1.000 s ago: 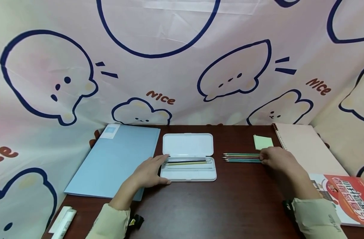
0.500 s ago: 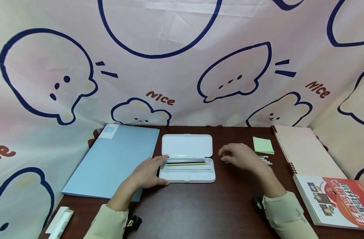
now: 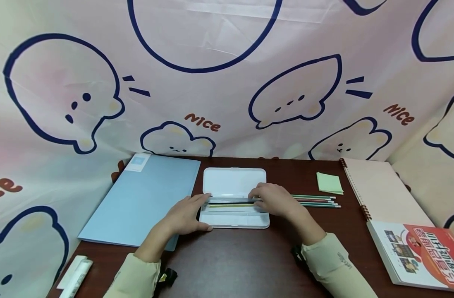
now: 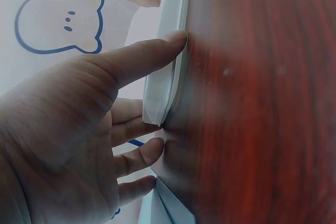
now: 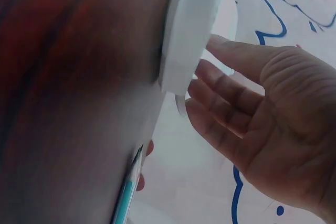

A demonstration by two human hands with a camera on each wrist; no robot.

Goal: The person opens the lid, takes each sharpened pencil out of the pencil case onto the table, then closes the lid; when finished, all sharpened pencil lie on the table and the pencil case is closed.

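I'm at the case (image 3: 235, 200): left hand (image 3: 185, 215) flat, steadying its left end, right hand (image 3: 273, 200) over it, grip unclear; next, pencils (image 3: 318, 201) beside it

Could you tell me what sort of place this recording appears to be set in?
Probably a study desk: a dark wooden table bearing a pencil case, pencils, a folder and a notebook, ringed by a cartoon-print cloth.
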